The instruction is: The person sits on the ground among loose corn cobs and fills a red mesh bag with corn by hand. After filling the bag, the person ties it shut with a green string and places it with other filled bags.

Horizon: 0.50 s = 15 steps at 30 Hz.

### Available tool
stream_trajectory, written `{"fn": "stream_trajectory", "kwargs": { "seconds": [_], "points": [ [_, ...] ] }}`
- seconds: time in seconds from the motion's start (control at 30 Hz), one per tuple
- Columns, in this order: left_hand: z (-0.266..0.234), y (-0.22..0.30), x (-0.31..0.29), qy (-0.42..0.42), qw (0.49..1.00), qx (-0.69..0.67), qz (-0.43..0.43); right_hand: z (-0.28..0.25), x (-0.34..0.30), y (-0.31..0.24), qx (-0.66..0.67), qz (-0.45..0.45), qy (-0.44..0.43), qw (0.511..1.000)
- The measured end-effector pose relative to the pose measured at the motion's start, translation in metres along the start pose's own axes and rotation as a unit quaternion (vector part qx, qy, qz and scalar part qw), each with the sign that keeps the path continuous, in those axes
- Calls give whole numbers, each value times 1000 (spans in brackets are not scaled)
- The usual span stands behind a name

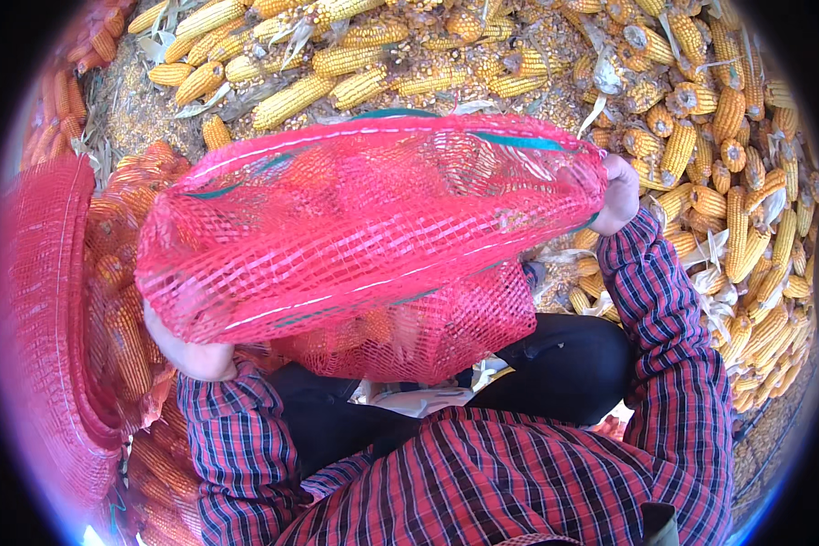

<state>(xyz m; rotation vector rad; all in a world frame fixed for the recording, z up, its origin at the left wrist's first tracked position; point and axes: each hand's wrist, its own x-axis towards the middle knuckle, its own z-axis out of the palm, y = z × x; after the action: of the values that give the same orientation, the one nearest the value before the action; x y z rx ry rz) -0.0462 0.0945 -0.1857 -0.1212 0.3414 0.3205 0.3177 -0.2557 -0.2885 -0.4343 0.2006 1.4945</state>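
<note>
A red mesh sack [364,223] with green strips and white stitching is stretched wide in front of me, above my bent knees. Its left end is gripped by my left hand [187,348], whose fingers are partly covered by the mesh. At the opposite end, my right hand [620,195] is closed on the sack's edge, with the fingertips out of sight. Lower folds of the netting hang down between my legs. Through the mesh I make out orange and yellow patches, but cannot tell whether they lie inside the sack or behind it.
Yellow corn cobs [291,100] and loose kernels cover the ground at the far side. A tall heap of cobs [733,218] rises to the right. Close on my left stands a stack of red mesh sacking [45,318], beside bagged corn cobs [127,350].
</note>
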Motion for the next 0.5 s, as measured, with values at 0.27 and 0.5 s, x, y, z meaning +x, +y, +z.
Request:
{"fn": "stream_trajectory", "kwargs": {
  "seconds": [0.27,0.5],
  "points": [
    [60,-11,-36,8,970,203,130,-32,9,33,45,106,143,983],
    [76,-11,-55,47,936,298,182,63,23,-25,-392,-149,237,876]
  ]
}}
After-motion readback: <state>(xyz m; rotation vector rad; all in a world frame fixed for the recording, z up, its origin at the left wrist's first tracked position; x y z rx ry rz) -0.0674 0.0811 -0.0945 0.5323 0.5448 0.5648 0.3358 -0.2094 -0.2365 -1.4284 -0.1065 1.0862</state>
